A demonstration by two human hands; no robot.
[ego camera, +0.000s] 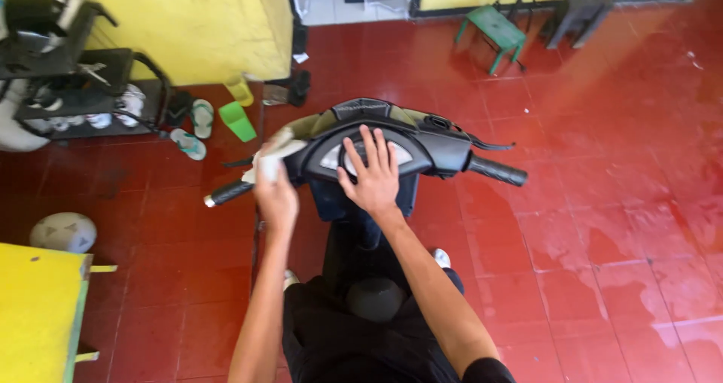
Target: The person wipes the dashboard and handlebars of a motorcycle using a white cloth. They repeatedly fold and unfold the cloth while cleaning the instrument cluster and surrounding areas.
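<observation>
I sit astride a dark scooter (433,148) and look down on its handlebars. My left hand (276,195) grips a pale cloth (273,154) pressed against the left side of the handlebar cover, just inside the left grip (227,193). My right hand (370,173) lies flat with fingers spread on the instrument panel (403,155) in the middle. The right grip (497,171) sticks out free to the right.
Red tiled floor (602,202) all around, wet and shiny at the right. A black shelf rack (75,82) with shoes stands at the left, sandals (194,131) and a green cup (239,121) beside it. A yellow table (38,308) is at the lower left, a green stool (493,30) at the back.
</observation>
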